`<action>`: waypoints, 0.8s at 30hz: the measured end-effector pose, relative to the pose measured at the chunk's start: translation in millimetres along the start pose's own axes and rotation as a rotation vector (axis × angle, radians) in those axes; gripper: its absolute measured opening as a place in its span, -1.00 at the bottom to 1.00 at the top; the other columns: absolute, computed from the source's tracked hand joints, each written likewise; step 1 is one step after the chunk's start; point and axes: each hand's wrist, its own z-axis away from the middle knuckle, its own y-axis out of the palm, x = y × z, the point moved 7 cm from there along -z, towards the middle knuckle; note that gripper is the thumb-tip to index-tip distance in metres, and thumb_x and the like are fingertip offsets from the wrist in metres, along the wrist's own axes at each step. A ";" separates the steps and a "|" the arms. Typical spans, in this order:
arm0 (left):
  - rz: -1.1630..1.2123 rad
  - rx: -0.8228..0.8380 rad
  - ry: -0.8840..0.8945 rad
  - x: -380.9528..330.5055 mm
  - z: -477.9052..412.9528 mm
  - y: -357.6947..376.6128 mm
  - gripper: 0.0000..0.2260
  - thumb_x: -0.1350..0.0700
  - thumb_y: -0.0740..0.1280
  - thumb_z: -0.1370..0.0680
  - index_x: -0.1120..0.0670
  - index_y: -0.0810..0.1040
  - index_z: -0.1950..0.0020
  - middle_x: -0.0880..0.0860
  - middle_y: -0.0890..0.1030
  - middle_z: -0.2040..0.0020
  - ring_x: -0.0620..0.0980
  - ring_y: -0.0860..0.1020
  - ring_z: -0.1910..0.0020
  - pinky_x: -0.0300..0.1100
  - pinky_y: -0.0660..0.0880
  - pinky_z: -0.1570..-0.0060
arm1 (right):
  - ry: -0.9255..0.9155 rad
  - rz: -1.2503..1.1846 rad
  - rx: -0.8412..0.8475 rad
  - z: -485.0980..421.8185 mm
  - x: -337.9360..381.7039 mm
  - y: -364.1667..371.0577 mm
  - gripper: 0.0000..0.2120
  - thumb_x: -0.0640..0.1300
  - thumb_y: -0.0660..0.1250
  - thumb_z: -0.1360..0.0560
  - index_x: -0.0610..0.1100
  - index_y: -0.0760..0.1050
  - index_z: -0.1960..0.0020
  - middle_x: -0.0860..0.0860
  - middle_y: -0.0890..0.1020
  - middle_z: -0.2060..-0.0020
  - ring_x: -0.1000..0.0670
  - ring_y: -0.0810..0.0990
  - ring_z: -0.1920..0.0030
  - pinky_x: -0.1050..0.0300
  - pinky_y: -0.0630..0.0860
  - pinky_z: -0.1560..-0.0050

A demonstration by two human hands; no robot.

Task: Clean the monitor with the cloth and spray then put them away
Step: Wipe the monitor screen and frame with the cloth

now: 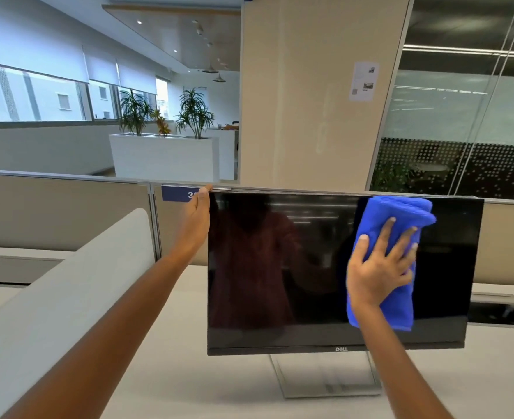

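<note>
Two hands at work on one monitor [280, 267]. Screen dark, stands upright on its stand [325, 376] on the pale desk [189, 358], back close to the partition [62, 207].

Our left hand [197, 213] grips the monitor's top left corner, fingers wrapped over the upper edge, palm along the side bezel. We judge this a bracing hold: it keeps the panel from rocking or swivelling on its stand while the other hand pushes.

Our right hand [379, 267] lies flat, fingers spread apart, pressing the blue cloth [401, 213] against the right half of the screen. Not pinched shut on it; the open palm pins the cloth to the glass. Cloth is folded into a thick pad, one end above the fingertips near the top edge, the other hanging below the wrist. Folding probably gives an even, cushioned face, and the spread fingers share the pressure out.

Spray bottle not in view; we cannot tell where it sits.

Judgement: wiping stage under way, on the right side. Left half shows reflections and faint smearing, so likely more passes to come there. Putting away of cloth and spray not yet done.

Risk: pressing hard near the edge could tilt the panel; the left grip answers that.
</note>
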 end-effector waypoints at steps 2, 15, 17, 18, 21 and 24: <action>0.040 0.011 -0.006 2.8 -2.7 -1.3 -0.58 -0.05 -0.08 -0.63 0.04 0.28 -0.42 0.11 0.34 -0.44 0.08 0.26 -0.45 0.09 0.18 -0.45 | -0.068 0.021 -0.010 24.1 38.2 9.9 -0.51 0.08 0.07 -0.55 -0.07 0.28 -0.44 -0.23 0.30 -0.42 -0.32 0.33 -0.37 -0.26 0.37 -0.11; 0.160 -0.011 0.003 1.8 -2.6 -4.1 -0.58 -0.14 -0.09 -0.60 -0.09 0.55 -0.08 0.06 0.61 -0.10 -0.02 0.55 -0.10 -0.06 0.41 -0.25 | -0.538 0.022 0.103 145.4 193.2 45.9 -0.50 0.11 0.11 -0.47 0.03 0.34 -0.39 -0.04 0.41 -0.37 -0.21 0.33 -0.30 -0.11 0.46 -0.05; 0.114 -0.012 0.005 2.3 -4.2 -5.9 -0.52 -0.17 -0.11 -0.59 -0.02 0.52 -0.20 0.10 0.58 -0.19 0.04 0.51 -0.19 0.01 0.37 -0.32 | -0.627 0.015 0.063 138.5 186.6 41.4 -0.52 0.12 0.13 -0.47 0.04 0.38 -0.36 -0.01 0.45 -0.35 -0.17 0.34 -0.27 -0.09 0.49 0.00; 0.088 -0.017 0.001 2.7 -5.0 -6.2 -0.49 -0.18 -0.12 -0.59 0.00 0.50 -0.24 0.12 0.56 -0.23 0.06 0.49 -0.23 0.03 0.35 -0.34 | -0.678 0.011 0.045 132.4 180.1 38.5 -0.54 0.13 0.15 -0.47 0.05 0.41 -0.34 0.00 0.47 -0.34 -0.15 0.35 -0.25 -0.07 0.48 0.01; 0.050 0.020 -0.008 4.8 -4.9 -3.2 -0.45 -0.18 -0.17 -0.58 0.05 0.34 -0.39 0.14 0.42 -0.38 0.10 0.37 -0.37 0.11 0.22 -0.42 | -0.731 0.054 -0.003 101.8 145.4 28.9 -0.54 0.19 0.15 -0.48 0.07 0.43 -0.32 0.02 0.48 -0.33 -0.11 0.41 -0.25 -0.06 0.42 -0.02; 0.034 0.087 -0.015 8.3 -2.7 2.1 -0.48 -0.15 -0.22 -0.58 0.00 0.19 -0.46 0.12 0.28 -0.47 0.13 0.25 -0.45 0.15 0.11 -0.46 | -0.606 0.110 -0.053 56.6 91.9 17.4 -0.50 0.18 0.15 -0.49 0.02 0.40 -0.36 -0.06 0.44 -0.35 -0.21 0.37 -0.35 -0.21 0.39 -0.16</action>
